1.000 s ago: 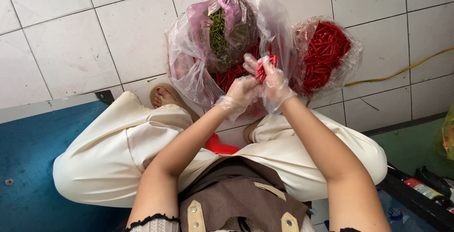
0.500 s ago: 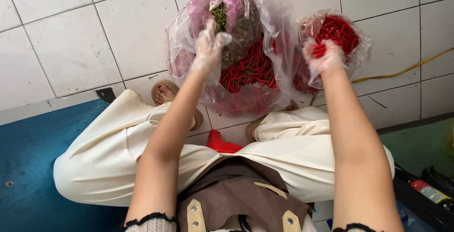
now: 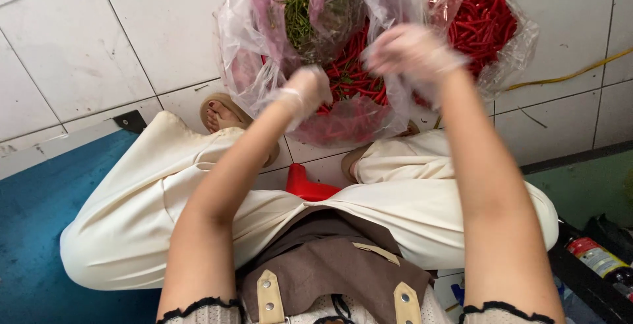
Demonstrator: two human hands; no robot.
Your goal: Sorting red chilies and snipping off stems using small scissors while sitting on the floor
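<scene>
A large clear plastic bag [image 3: 241,47] stands on the tiled floor between my feet. It holds red chillies [image 3: 353,83] and, at the back, a heap of green stems [image 3: 300,10]. A smaller clear bag [image 3: 517,47] to its right is full of red chillies [image 3: 484,17]. My left hand [image 3: 306,90], in a thin clear glove, dips into the large bag's chillies with its fingers curled; what it grips is hidden. My right hand [image 3: 412,50], also gloved and blurred, hovers over the large bag's right rim with loose fingers and nothing seen in them.
I sit on a low red stool [image 3: 306,185] in cream trousers and a brown apron, sandalled feet beside the bag. A blue mat [image 3: 33,231] lies at the left. A yellow cord [image 3: 573,73] runs along the tiles at the right, above a dark tray with bottles [image 3: 597,258].
Half a second ago my left hand was at the green stems and my right at the small bag. Both have come back over the large bag's red chillies.
</scene>
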